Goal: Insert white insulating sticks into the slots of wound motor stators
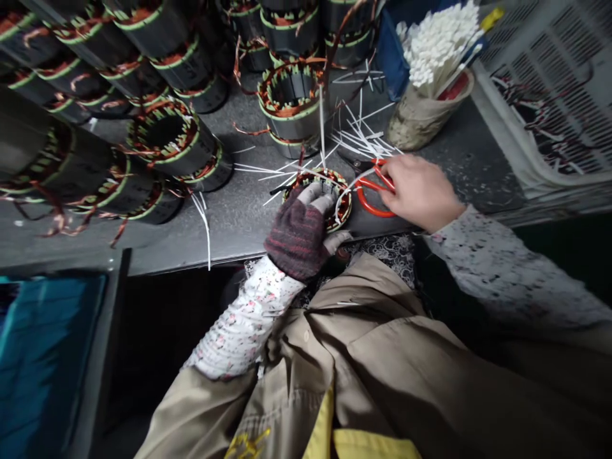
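My left hand (306,223), in a dark striped glove with bare-looking whitish fingertips, grips a motor stator (345,207) at the bench's front edge. Its fingers reach over the winding ring and the thumb lies on the near side. A white cable tie (352,183) loops from the stator up to my right hand (423,191), whose fingers are pinched at the tie's end. Orange-handled scissors (370,205) lie at and partly under those right fingers. A second white tie (322,124) sticks up from the stator's far side.
Behind stands another stator (291,111) with copper leads. Loose white ties (366,137) are scattered beside it. A cup (423,121) holds a bundle of white ties (442,41). Several stators (179,140) are stacked at left. A white plastic basket (507,150) with wires stands at right.
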### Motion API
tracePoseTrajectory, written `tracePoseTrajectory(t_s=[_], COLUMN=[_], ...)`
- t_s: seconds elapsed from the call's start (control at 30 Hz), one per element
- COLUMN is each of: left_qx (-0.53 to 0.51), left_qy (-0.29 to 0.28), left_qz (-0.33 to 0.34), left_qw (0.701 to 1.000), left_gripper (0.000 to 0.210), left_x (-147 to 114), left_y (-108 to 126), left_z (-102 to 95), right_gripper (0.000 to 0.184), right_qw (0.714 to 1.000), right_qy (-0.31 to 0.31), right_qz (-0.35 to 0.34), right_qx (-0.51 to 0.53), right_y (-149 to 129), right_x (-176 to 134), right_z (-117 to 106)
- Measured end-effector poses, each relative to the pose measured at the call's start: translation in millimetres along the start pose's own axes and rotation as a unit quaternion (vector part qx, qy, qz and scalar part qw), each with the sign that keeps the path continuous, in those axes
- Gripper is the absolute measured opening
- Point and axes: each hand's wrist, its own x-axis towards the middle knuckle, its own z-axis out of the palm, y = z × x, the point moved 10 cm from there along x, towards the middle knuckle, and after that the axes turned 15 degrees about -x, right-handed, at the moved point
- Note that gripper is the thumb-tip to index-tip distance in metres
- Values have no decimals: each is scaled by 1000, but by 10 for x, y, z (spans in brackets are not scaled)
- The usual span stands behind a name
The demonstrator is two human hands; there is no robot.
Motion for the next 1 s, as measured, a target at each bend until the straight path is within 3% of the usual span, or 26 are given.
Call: tracePoseTrajectory(t_s=[0.07,0.17,0.37,0.53,0.7,0.8,1.0], left_qx=[79,140,131,113,96,77,64], left_qy=[-26,-76,-140,-139,-144,-126,-59], left_qz=[8,8,72,72,53,79,70], left_qw=[997,987,979,981,983,986,994], left_gripper=[54,46,44,46,41,41,43], left_x=[19,40,-26,-60,-69,-73,-59], left_y=[45,22,-45,-97,-130,-73,-59], left_z=[83,162,101,72,98,65,-40], right_gripper=[40,59,49,52,48,49,43], right_qw=[994,988,995,987,981,970,963], right_qy=[-60,-69,15,-5,-38,-18,-37], right_qz=[-17,-40,-92,-133,-155,-218,-235], right_qx=[-85,-131,-44,-87,-106,-107,-128], right_y=[191,295,54,-279,-226,-237,-276], right_x=[70,147,58,127,64,-88,-212], right_z=[183,259,-6,-30,-40,-138,-189])
